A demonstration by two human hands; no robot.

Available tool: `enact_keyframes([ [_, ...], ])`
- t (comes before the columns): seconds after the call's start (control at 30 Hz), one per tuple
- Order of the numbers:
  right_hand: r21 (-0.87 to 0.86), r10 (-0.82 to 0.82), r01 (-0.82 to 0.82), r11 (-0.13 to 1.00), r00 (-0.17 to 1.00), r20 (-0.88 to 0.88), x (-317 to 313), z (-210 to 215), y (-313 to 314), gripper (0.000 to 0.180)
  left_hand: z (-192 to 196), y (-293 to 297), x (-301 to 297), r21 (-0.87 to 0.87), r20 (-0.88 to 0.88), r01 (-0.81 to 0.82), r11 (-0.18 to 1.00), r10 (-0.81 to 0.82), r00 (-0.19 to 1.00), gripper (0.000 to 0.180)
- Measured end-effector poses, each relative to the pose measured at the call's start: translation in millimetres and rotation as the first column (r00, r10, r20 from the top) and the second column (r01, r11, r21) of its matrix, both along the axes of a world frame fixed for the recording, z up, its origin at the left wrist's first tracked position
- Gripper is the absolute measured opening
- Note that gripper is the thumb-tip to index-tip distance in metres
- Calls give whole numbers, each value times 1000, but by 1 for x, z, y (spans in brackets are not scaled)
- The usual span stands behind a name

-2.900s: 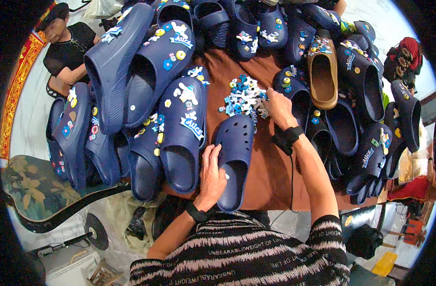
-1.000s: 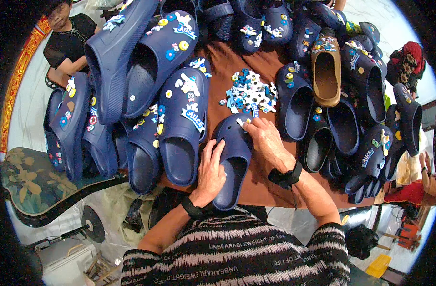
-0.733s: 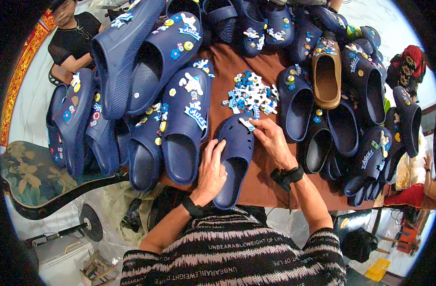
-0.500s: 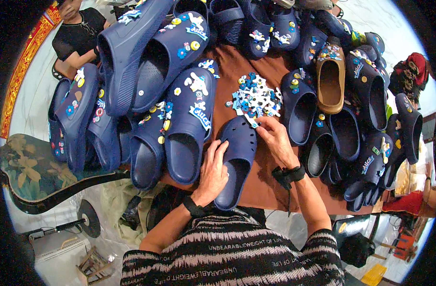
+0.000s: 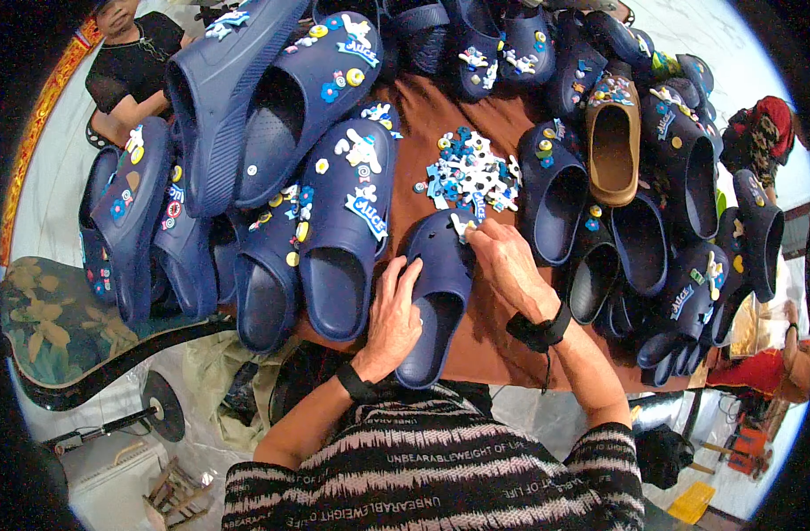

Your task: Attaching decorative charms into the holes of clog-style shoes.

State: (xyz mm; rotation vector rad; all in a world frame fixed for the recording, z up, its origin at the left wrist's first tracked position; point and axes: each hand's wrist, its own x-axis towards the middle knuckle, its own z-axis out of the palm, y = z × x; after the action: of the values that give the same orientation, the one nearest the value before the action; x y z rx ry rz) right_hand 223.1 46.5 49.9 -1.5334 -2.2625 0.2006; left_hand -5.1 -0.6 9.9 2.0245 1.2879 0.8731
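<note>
A navy clog (image 5: pixel 435 265) lies in front of me, its toe pointing away and its heel toward my body. My left hand (image 5: pixel 394 314) is closed against its left side, fingertips on the upper. At the right of the toe, my right hand (image 5: pixel 509 265) pinches a small white shoe charm (image 5: pixel 462 227) against the clog's upper. The right fingers hide part of the charm and the holes along that side. Just beyond the toe is a heap of white, blue and black charms (image 5: pixel 476 173).
Decorated navy clogs crowd both sides, including a large clog (image 5: pixel 347 239) on the left and another clog (image 5: pixel 557 203) on the right. A tan clog (image 5: pixel 614 159) stands among them. Brown cloth (image 5: pixel 423 133) covers the table. Another person (image 5: pixel 135 66) sits at the far left.
My right hand has shifted in over the clog's right side, its fingers now more bunched at the charm. My left hand keeps its hold on the clog.
</note>
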Motion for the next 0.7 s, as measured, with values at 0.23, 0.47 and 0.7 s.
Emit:
enact_keyframes([
  [0.23, 32, 83, -85, 996, 994, 69, -5, -7, 7, 24, 4, 1, 1, -19, 9, 8, 1000, -8, 1000, 67],
  [0.47, -257, -141, 51, 965, 929, -342, 6, 6, -3, 22, -2, 0, 0, 15, -1, -10, 1000, 10, 1000, 69],
  [0.7, -82, -94, 63, 995, 891, -445, 6, -17, 11, 23, 4, 1, 1, 0, 10, 0, 1000, 0, 1000, 69],
])
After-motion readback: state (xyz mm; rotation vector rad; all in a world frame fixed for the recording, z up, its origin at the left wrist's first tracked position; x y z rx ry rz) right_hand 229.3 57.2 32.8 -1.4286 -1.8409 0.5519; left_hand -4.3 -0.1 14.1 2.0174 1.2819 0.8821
